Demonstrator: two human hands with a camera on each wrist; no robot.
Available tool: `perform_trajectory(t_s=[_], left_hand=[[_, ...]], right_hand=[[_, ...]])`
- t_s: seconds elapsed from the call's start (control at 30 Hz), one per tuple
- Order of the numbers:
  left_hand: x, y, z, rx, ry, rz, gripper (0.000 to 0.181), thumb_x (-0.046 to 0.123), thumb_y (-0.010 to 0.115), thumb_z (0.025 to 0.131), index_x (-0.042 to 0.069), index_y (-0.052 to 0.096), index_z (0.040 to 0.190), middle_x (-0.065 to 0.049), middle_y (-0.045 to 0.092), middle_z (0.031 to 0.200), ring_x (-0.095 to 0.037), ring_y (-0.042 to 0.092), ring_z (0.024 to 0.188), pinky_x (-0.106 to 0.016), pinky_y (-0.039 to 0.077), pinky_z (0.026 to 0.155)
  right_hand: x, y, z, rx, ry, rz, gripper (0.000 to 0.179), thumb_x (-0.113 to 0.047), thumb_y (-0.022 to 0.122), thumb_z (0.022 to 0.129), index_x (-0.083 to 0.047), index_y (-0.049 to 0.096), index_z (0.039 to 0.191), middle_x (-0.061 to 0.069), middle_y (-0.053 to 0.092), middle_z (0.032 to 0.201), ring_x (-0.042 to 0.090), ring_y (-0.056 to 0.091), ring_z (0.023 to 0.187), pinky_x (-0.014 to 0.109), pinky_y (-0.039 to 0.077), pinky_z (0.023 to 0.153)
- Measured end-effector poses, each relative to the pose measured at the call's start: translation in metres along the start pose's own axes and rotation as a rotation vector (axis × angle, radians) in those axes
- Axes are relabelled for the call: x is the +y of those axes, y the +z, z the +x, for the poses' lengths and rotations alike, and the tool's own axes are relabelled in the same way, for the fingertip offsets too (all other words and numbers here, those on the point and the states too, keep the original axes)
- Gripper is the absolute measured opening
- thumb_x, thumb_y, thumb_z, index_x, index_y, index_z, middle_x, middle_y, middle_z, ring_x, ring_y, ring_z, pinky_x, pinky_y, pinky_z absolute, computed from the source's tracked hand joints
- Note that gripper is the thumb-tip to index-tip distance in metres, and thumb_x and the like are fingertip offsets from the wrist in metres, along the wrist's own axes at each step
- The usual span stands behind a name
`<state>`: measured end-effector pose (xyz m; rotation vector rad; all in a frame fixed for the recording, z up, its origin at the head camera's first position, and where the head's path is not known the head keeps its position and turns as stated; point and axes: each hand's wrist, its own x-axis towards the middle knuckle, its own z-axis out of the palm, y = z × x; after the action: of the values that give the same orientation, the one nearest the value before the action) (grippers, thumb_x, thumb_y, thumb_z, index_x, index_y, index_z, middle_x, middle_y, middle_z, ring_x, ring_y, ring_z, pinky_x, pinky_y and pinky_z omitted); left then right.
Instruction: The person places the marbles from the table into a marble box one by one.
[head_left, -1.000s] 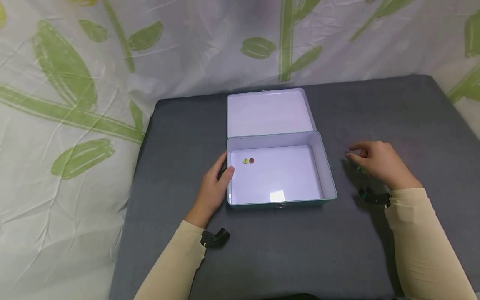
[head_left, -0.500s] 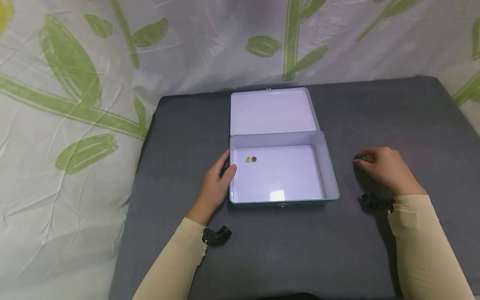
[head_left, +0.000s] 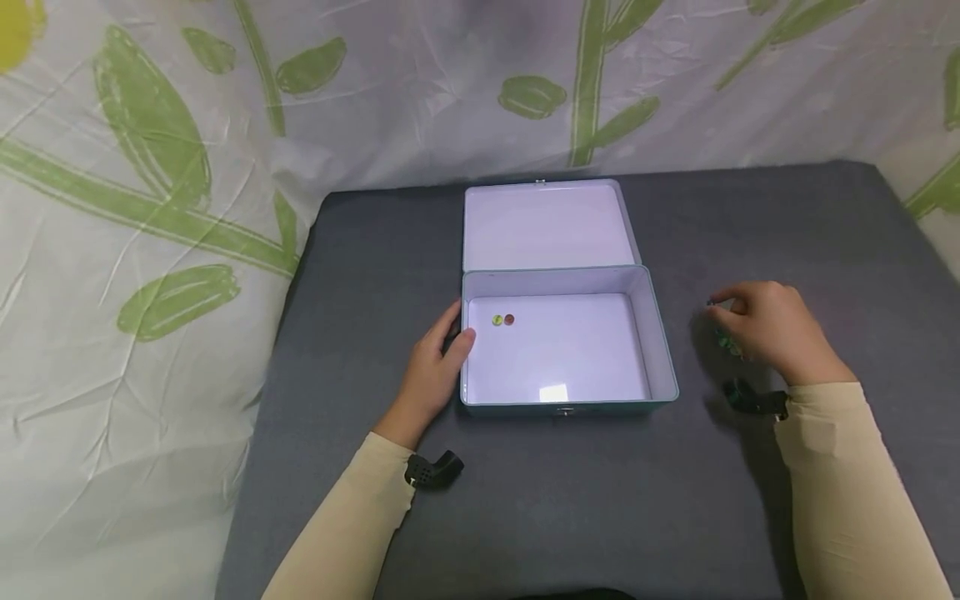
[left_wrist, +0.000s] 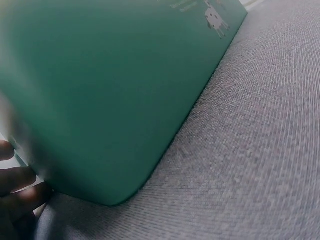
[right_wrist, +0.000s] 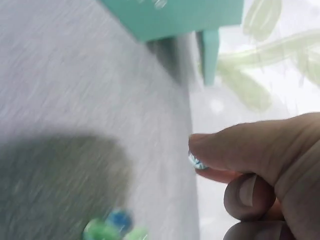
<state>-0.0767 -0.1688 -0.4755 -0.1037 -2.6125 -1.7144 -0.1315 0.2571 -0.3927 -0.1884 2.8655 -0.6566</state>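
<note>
A tin box (head_left: 566, 407), green outside and white inside, lies open on the dark cloth with its lid (head_left: 547, 225) folded back. My left hand (head_left: 431, 379) grips the box's left wall, thumb over the rim and fingers outside. Inside, near the left wall, sit a round yellow-green piece (head_left: 497, 320) and a reddish-brown one (head_left: 509, 319), side by side. To the right of the box, my right hand (head_left: 772, 329) pinches a small round blue-and-white piece (right_wrist: 196, 161) between thumb and index finger, held above the cloth. Below it lie several green and blue pieces (right_wrist: 102, 230), partly hidden by the hand.
Dark grey cloth (head_left: 570, 508) covers the table. White sheeting painted with green leaves (head_left: 532, 97) hangs behind it and along the left side. A black wrist camera (head_left: 435, 471) sits on the left wrist, another (head_left: 750, 398) on the right.
My right hand dipped to the small pieces on the cloth and has risen slightly, now pinching one. The left hand keeps its place on the box; the head view shifted a little.
</note>
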Motion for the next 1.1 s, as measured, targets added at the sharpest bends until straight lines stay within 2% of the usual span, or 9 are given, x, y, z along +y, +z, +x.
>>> perform_trajectory(t_s=[0.1,0.2,0.3,0.53,0.73,0.97,1.1], left_hand=[[0.000,0.001,0.000,-0.003,0.000,-0.002,0.059,0.047,0.047,0.099,0.022,0.038,0.151,-0.005,0.046,0.148,-0.016,0.040,0.137,-0.044,0.031,0.112],[0.001,0.000,0.000,-0.005,0.006,-0.004,0.059,0.047,0.047,0.099,0.021,0.038,0.151,-0.006,0.045,0.149,-0.017,0.039,0.138,-0.044,0.031,0.112],[0.001,0.000,0.000,-0.006,0.003,0.005,0.060,0.048,0.047,0.099,0.021,0.038,0.151,-0.005,0.044,0.150,-0.016,0.038,0.138,-0.044,0.030,0.112],[0.002,0.000,-0.001,-0.006,0.019,-0.004,0.060,0.045,0.047,0.099,0.018,0.037,0.152,-0.008,0.043,0.150,-0.020,0.039,0.138,-0.047,0.030,0.112],[0.001,0.000,-0.002,0.001,0.007,0.014,0.060,0.046,0.047,0.099,0.020,0.037,0.152,-0.008,0.044,0.150,-0.019,0.039,0.138,-0.047,0.030,0.112],[-0.001,0.001,-0.001,0.003,0.006,0.017,0.060,0.048,0.047,0.099,0.021,0.038,0.152,-0.006,0.045,0.149,-0.018,0.040,0.137,-0.046,0.031,0.111],[0.001,0.000,-0.001,-0.003,0.013,0.012,0.060,0.049,0.047,0.099,0.022,0.037,0.152,-0.006,0.044,0.150,-0.018,0.039,0.138,-0.046,0.031,0.112]], right_hand=[[-0.009,-0.004,0.001,-0.010,0.000,0.016,0.040,-0.034,0.059,0.098,-0.003,0.065,0.122,0.006,0.064,0.063,0.026,0.056,0.043,0.042,0.048,0.066],[-0.017,-0.007,0.007,0.009,-0.012,0.021,0.040,-0.037,0.059,0.097,-0.004,0.066,0.120,0.007,0.069,0.071,0.027,0.057,0.041,0.043,0.048,0.068],[-0.025,-0.009,0.011,0.041,-0.029,0.012,0.037,-0.035,0.060,0.096,-0.005,0.068,0.117,0.007,0.070,0.075,0.025,0.056,0.042,0.038,0.046,0.062],[-0.054,-0.012,0.020,0.109,-0.098,-0.029,0.030,-0.029,0.063,0.095,-0.005,0.072,0.109,0.002,0.070,0.074,0.019,0.057,0.064,0.035,0.042,0.055],[-0.083,-0.015,0.032,0.126,-0.133,-0.048,0.025,-0.025,0.064,0.093,-0.007,0.072,0.107,0.000,0.063,0.066,0.020,0.051,0.059,0.035,0.037,0.048],[-0.105,-0.013,0.044,0.093,-0.166,-0.046,0.025,-0.025,0.065,0.093,-0.007,0.073,0.108,-0.001,0.065,0.068,0.019,0.052,0.058,0.035,0.037,0.050],[-0.114,-0.010,0.049,0.087,-0.184,-0.059,0.023,-0.023,0.065,0.092,-0.008,0.073,0.107,0.000,0.055,0.060,0.018,0.047,0.055,0.032,0.032,0.048]])
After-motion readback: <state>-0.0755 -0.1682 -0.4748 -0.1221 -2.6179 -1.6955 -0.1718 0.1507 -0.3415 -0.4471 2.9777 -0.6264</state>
